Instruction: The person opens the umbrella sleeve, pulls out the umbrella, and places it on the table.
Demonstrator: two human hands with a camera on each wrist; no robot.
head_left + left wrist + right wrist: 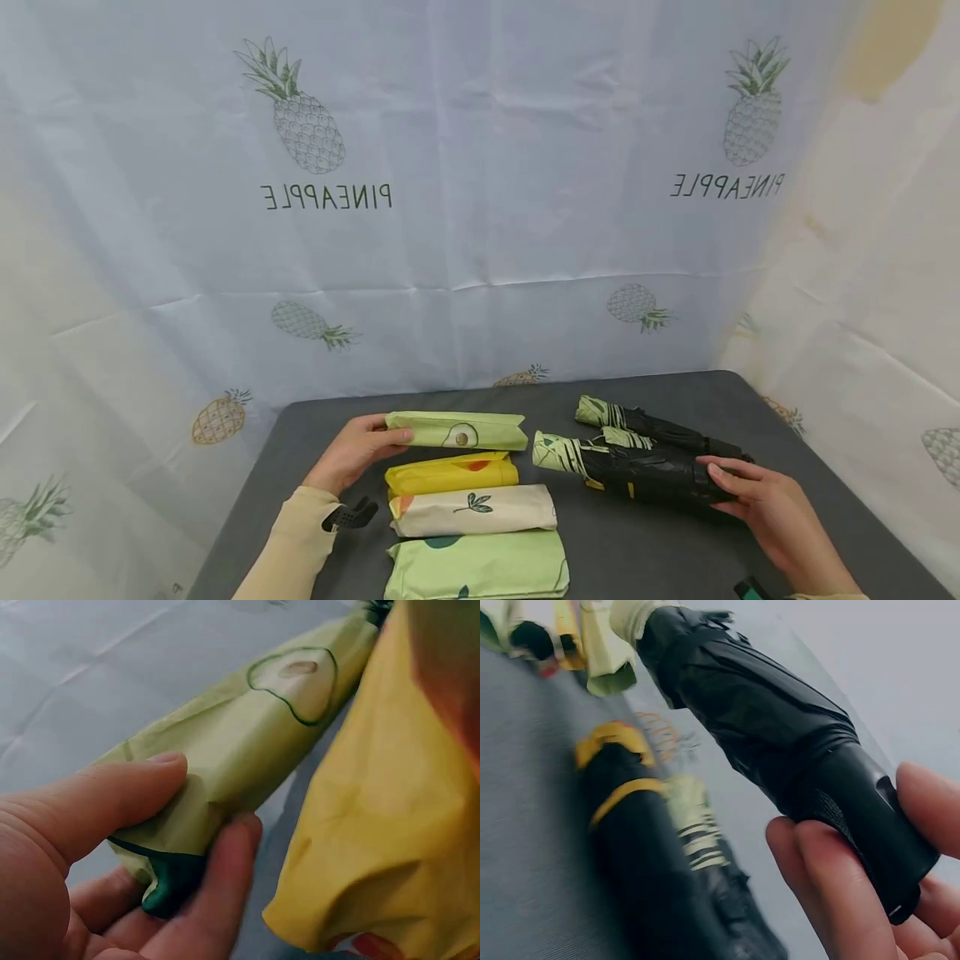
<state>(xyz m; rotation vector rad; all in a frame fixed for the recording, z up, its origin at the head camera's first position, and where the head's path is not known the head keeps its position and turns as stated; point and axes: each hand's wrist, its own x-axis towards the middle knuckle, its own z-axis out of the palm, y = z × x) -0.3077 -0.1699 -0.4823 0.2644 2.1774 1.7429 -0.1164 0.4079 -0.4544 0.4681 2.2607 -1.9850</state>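
Note:
My left hand (362, 450) pinches the left end of a light green fabric sleeve (457, 432) with an avocado print, thumb on top and fingers underneath. In the left wrist view the sleeve (232, 742) slants away beside a yellow one. With my right hand (761, 500) I grip the black handle end of a folded umbrella (660, 473), whose pale green patterned tip points left toward the sleeves. The right wrist view shows this umbrella (757, 705) raised, thumb and fingers around its handle.
Nearer than the held sleeve lie a yellow sleeve (450, 475), a cream leaf-print one (480, 510) and a larger green one (480, 562). Two more folded umbrellas, one black with yellow bands (645, 847) and one green-tipped (712, 862), rest on the grey table (637, 550). A pineapple-print curtain (480, 233) hangs behind.

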